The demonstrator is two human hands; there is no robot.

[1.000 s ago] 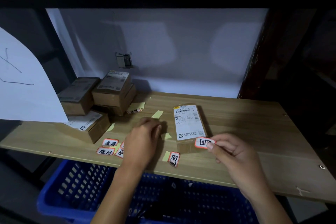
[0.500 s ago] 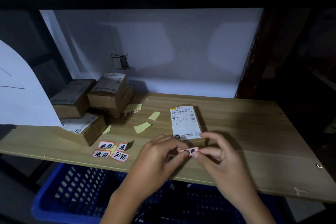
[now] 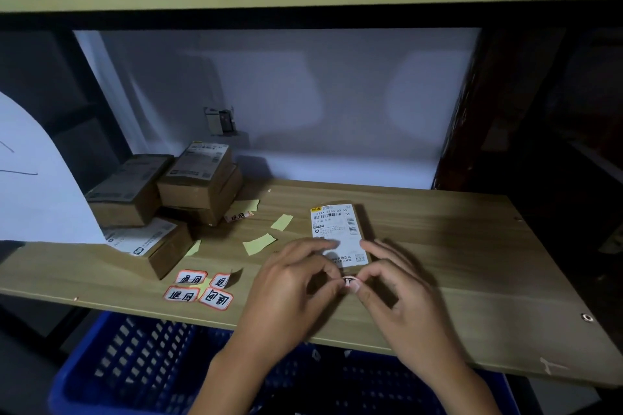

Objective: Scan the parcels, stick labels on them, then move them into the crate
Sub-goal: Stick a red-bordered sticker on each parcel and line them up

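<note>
A brown parcel [image 3: 338, 227] with a white shipping slip lies flat on the wooden shelf [image 3: 438, 246]. Just in front of its near edge, my left hand [image 3: 293, 293] and my right hand [image 3: 397, 296] meet fingertip to fingertip and pinch one small red-bordered label [image 3: 349, 281] between them; most of the label is hidden by my fingers. Several more red-bordered labels [image 3: 202, 290] lie on the shelf to the left. A blue slatted crate [image 3: 135, 360] sits below the shelf's front edge.
Several stacked brown parcels [image 3: 188, 185] stand at the back left beside a white sheet [image 3: 33, 185]. Yellow backing scraps [image 3: 259, 242] are strewn between them and the flat parcel. A dark upright post [image 3: 472, 111] bounds the shelf on the right.
My left hand left the shelf and joined my right hand on the label. Both hands now hold it close to the parcel's near edge, and the label shows less.
</note>
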